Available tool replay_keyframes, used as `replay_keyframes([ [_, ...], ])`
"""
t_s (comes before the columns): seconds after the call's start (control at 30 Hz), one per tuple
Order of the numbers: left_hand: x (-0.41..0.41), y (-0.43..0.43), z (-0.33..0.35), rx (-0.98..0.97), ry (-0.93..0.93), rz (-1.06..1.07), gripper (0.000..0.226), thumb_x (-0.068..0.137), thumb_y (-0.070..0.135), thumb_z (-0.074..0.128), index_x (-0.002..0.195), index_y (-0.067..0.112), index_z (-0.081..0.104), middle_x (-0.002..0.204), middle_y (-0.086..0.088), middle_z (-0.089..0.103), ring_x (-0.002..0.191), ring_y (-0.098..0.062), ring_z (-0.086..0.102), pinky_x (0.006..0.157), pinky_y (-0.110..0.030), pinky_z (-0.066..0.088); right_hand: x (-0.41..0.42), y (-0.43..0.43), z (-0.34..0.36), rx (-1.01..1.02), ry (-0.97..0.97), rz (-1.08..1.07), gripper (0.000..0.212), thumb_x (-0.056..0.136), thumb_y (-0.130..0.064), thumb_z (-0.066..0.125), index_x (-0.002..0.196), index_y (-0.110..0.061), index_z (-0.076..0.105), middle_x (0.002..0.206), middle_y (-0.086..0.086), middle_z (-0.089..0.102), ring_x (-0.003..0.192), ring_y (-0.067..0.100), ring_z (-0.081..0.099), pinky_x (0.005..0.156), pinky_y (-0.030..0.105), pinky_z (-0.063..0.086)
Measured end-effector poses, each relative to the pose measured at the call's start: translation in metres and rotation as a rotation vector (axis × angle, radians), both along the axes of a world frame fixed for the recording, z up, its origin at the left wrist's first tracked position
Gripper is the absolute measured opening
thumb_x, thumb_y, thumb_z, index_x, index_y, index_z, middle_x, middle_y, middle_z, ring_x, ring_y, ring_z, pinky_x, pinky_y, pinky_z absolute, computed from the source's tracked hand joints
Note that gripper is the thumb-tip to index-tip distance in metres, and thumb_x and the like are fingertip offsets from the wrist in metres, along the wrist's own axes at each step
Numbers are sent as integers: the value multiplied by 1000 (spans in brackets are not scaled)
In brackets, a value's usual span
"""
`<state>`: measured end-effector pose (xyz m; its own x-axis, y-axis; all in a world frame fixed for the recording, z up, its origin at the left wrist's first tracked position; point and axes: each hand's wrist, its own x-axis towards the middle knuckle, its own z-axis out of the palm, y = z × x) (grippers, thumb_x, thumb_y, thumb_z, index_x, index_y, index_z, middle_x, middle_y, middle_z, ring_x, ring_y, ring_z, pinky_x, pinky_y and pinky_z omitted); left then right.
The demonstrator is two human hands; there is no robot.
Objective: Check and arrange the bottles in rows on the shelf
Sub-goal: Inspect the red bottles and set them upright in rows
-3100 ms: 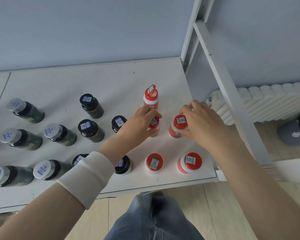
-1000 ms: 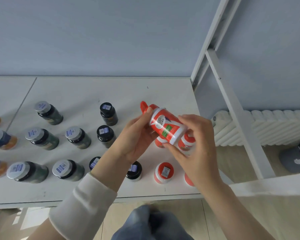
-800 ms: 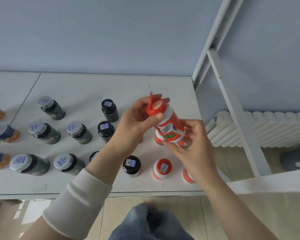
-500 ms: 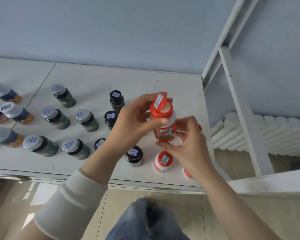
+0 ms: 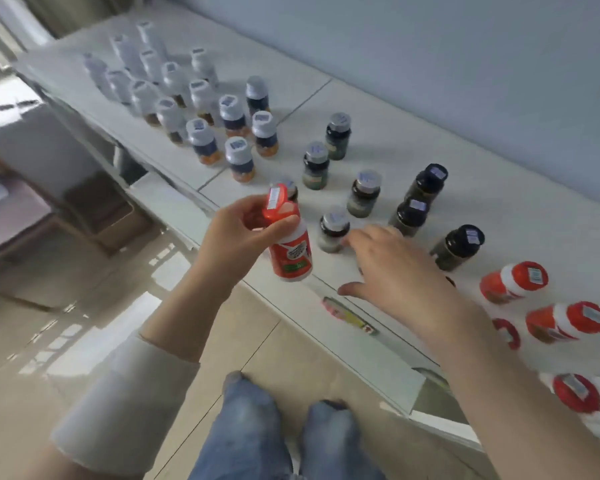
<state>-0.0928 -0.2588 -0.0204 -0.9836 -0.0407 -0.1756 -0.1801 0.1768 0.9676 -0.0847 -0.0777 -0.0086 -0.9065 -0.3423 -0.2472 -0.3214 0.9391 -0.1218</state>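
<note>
Checking step: left hand [image 5: 238, 233] grips the red-capped bottle [image 5: 289, 242], flip lid open, off the shelf [image 5: 520, 216]; right hand [image 5: 392, 271] hovers empty, fingers spread, near the silver-capped jars [image 5: 333, 228]; next, probably close lid and re-shelve among the red bottles [image 5: 515, 282].

Red bottle [image 5: 290, 247]: glossy plastic, paper label; flip cap [image 5: 278, 206] smooth plastic with a paper sticker. Shelf [image 5: 499, 209]: matt white, smooth. Sleeve [image 5: 125, 396]: soft matt cloth. Jeans [image 5: 253, 431]: denim. Floor [image 5: 66, 306]: glossy tile.
</note>
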Motion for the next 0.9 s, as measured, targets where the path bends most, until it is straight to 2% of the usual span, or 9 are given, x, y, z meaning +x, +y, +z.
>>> replay_keyframes([
  [0.07, 11, -52, -3, -55, 17, 83, 25, 77, 19, 72, 94, 32, 59, 91, 14, 65, 87, 1, 61, 72, -12, 48, -8, -52, -5, 70, 11, 98, 63, 78, -46, 66, 129, -17, 41, 129, 6, 49, 121, 27, 43, 95, 38, 38],
  [0.23, 40, -194, -23, -165, 14, 293, 39, 74, 17, 76, 110, 15, 61, 99, 2, 67, 94, -10, 63, 83, -23, 50, -21, -205, -23, 124, -9, 298, 67, 79, -45, 66, 132, -17, 38, 131, 6, 47, 121, 28, 42, 95, 38, 38],
  [0.33, 60, -281, -38, -213, -6, 405, 39, 74, 16, 76, 109, 14, 60, 103, -2, 66, 97, -14, 62, 87, -26, 50, -23, -302, -36, 147, -64, 394, 63, 81, -45, 64, 131, -17, 38, 132, 7, 46, 124, 28, 40, 98, 39, 36],
  [0.47, 76, -385, -57, -245, -31, 558, 34, 73, 17, 76, 102, 20, 57, 97, 3, 64, 92, -10, 61, 83, -22, 50, -29, -414, -52, 168, -104, 543, 62, 81, -46, 63, 130, -16, 39, 131, 8, 46, 123, 28, 41, 99, 38, 36],
  [0.53, 79, -429, -65, -246, -47, 624, 35, 73, 17, 76, 100, 22, 56, 91, 12, 61, 86, -1, 58, 77, -12, 48, -36, -465, -58, 178, -101, 615, 60, 81, -46, 63, 127, -15, 40, 129, 9, 47, 121, 29, 41, 97, 38, 36],
  [0.6, 76, -470, -74, -236, -58, 681, 35, 73, 17, 76, 100, 21, 56, 89, 15, 59, 85, 2, 56, 74, -8, 47, -49, -513, -63, 188, -107, 674, 61, 82, -46, 62, 129, -15, 40, 131, 9, 47, 122, 29, 41, 97, 38, 36],
  [0.73, 53, -545, -95, -224, -89, 754, 36, 72, 18, 77, 100, 23, 55, 91, 14, 60, 87, 0, 58, 79, -16, 48, -86, -601, -74, 193, -83, 750, 61, 83, -46, 60, 131, -14, 38, 131, 9, 48, 122, 29, 42, 96, 38, 37],
  [0.8, 31, -582, -102, -222, -105, 774, 38, 71, 18, 78, 100, 24, 55, 90, 17, 59, 86, 3, 57, 78, -13, 47, -110, -643, -82, 202, -83, 787, 61, 84, -46, 59, 132, -14, 38, 131, 9, 48, 121, 30, 42, 96, 38, 37],
  [0.9, -8, -639, -112, -234, -140, 809, 38, 70, 16, 79, 102, 21, 57, 95, 10, 62, 88, 1, 59, 79, -12, 47, -153, -705, -91, 206, -104, 836, 58, 86, -46, 57, 131, -14, 38, 129, 9, 48, 121, 29, 42, 95, 37, 37],
])
